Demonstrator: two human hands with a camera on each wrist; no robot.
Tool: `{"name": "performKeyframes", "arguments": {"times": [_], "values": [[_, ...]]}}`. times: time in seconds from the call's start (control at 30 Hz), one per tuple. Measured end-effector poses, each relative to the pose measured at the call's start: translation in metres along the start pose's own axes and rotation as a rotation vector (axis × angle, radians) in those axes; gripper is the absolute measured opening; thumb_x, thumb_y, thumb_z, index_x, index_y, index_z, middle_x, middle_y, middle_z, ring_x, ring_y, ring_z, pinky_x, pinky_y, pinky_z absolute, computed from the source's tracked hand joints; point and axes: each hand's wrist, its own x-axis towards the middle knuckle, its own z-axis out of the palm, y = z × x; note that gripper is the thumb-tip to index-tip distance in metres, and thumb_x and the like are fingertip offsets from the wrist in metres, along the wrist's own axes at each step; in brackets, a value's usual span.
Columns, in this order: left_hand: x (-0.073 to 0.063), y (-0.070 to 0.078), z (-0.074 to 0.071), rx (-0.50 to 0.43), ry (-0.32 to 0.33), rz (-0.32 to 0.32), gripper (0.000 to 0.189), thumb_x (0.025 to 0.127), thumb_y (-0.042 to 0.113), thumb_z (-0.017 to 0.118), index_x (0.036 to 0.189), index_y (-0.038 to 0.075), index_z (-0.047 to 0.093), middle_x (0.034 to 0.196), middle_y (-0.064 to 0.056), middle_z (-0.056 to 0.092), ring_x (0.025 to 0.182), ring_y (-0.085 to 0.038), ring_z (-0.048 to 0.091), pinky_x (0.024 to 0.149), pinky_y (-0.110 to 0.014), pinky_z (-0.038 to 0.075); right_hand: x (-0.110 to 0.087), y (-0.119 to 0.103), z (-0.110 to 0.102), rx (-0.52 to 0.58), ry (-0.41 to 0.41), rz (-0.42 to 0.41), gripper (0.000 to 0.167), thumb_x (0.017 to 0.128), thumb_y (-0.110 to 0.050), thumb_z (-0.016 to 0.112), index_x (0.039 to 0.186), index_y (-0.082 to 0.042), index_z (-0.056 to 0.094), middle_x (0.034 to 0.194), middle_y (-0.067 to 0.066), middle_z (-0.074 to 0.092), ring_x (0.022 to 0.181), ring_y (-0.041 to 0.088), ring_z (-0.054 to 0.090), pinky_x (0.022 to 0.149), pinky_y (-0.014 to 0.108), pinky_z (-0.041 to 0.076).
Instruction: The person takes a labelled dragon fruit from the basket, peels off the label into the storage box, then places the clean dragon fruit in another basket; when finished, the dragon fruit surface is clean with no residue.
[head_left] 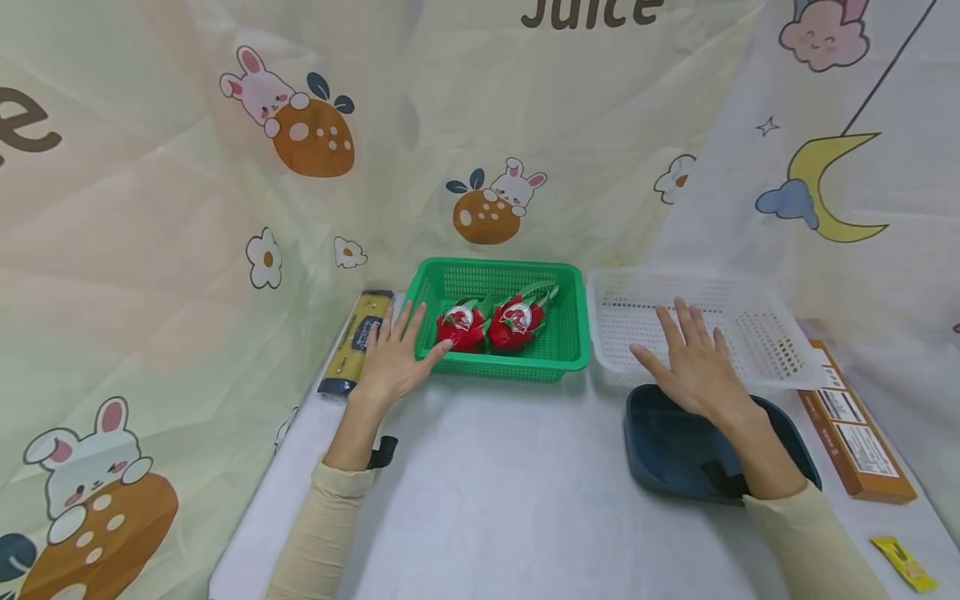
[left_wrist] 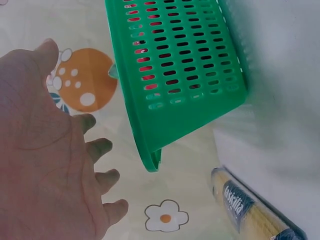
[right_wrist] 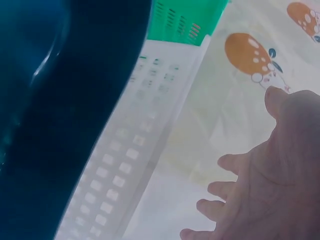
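My left hand is spread with straight fingers near the left end of a green basket; it holds nothing. Two red dragon fruits with round labels and green leaf tips lie in that basket. Just left of the hand is a pack of spaghetti, also visible in the left wrist view. My right hand, fingers straight and apart, hovers above a dark blue bin and the near part of a white basket. In the right wrist view, nothing is in its grasp.
On the right side of the white table lies a long brown box with white labels. A small yellow packet sits at the near right. A cartoon-printed cloth hangs behind and at the sides.
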Motion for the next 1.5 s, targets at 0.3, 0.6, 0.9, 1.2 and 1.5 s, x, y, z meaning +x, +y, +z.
{"name": "performKeyframes", "arguments": {"times": [0.3, 0.6, 0.9, 1.2, 1.5], "values": [[-0.004, -0.001, -0.007, -0.009, 0.023, -0.006, 0.094, 0.096, 0.082, 0.032, 0.169, 0.029, 0.002, 0.176, -0.004, 0.002, 0.160, -0.035, -0.008, 0.126, -0.065, -0.005, 0.013, -0.016, -0.002, 0.039, 0.041, -0.047, 0.093, 0.105, -0.066, 0.040, 0.168, -0.008, 0.002, 0.174, 0.019, -0.006, 0.158, 0.045, 0.000, 0.120, 0.076, 0.009], [-0.006, -0.010, -0.010, -0.063, 0.093, -0.011, 0.095, 0.096, 0.082, 0.033, 0.169, 0.027, 0.007, 0.176, -0.003, 0.004, 0.160, -0.038, -0.003, 0.128, -0.063, 0.002, 0.032, -0.041, -0.004, 0.197, -0.009, -0.058, 0.088, 0.108, -0.062, 0.036, 0.168, -0.008, 0.001, 0.174, 0.021, -0.003, 0.154, 0.053, 0.014, 0.117, 0.076, 0.020], [-0.009, -0.020, -0.011, -0.196, 0.168, -0.016, 0.093, 0.099, 0.077, 0.036, 0.169, 0.020, 0.013, 0.175, -0.010, 0.013, 0.160, -0.039, 0.005, 0.126, -0.066, 0.010, 0.058, -0.068, 0.000, 0.377, -0.022, -0.077, 0.084, 0.109, -0.060, 0.035, 0.167, -0.005, 0.008, 0.171, 0.026, 0.014, 0.154, 0.049, 0.019, 0.120, 0.071, 0.023], [-0.012, -0.031, -0.014, -0.446, 0.238, -0.069, 0.078, 0.105, 0.064, 0.044, 0.168, 0.023, 0.021, 0.172, -0.013, 0.023, 0.157, -0.041, 0.020, 0.122, -0.069, 0.022, 0.082, -0.085, 0.011, 0.573, -0.005, -0.016, 0.077, 0.109, -0.058, 0.038, 0.163, -0.004, 0.027, 0.164, 0.024, 0.035, 0.147, 0.047, 0.038, 0.116, 0.065, 0.037], [-0.013, -0.039, -0.014, -0.744, 0.241, -0.122, 0.058, 0.111, 0.028, 0.050, 0.165, 0.025, 0.031, 0.167, -0.016, 0.033, 0.147, -0.044, 0.040, 0.113, -0.064, 0.042, 0.112, -0.097, 0.029, 0.771, -0.093, 0.152, 0.067, 0.112, -0.046, 0.040, 0.161, 0.000, 0.033, 0.161, 0.024, 0.040, 0.139, 0.044, 0.051, 0.116, 0.053, 0.043]]}}
